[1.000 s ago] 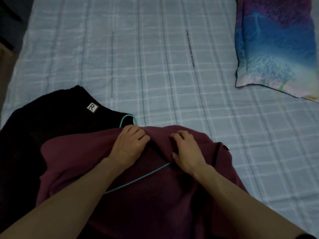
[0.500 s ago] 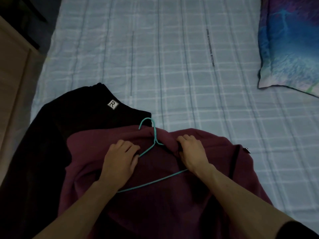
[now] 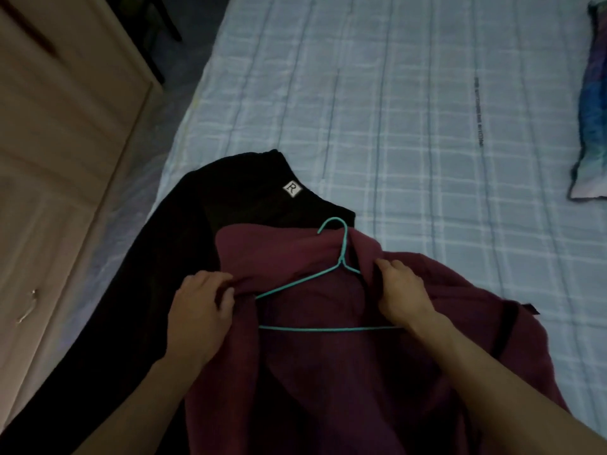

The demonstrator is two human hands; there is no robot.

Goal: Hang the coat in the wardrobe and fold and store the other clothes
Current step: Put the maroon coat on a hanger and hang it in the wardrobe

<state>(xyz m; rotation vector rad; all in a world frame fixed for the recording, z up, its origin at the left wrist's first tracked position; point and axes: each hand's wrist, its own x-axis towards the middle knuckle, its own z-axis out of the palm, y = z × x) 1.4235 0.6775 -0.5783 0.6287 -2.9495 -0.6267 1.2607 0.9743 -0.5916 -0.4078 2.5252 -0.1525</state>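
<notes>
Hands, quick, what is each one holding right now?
Left hand: grips the maroon coat.
Right hand: grips the maroon coat, beside the teal hanger.

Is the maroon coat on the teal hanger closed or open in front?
Open. The hanger shows a sloping arm and bottom bar bare between coat edges gripped by the left hand and right hand.

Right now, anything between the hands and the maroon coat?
Nothing visible. Left hand and right hand both grip the maroon coat directly, either side of the teal hanger; it lies partly over a black garment.
</notes>
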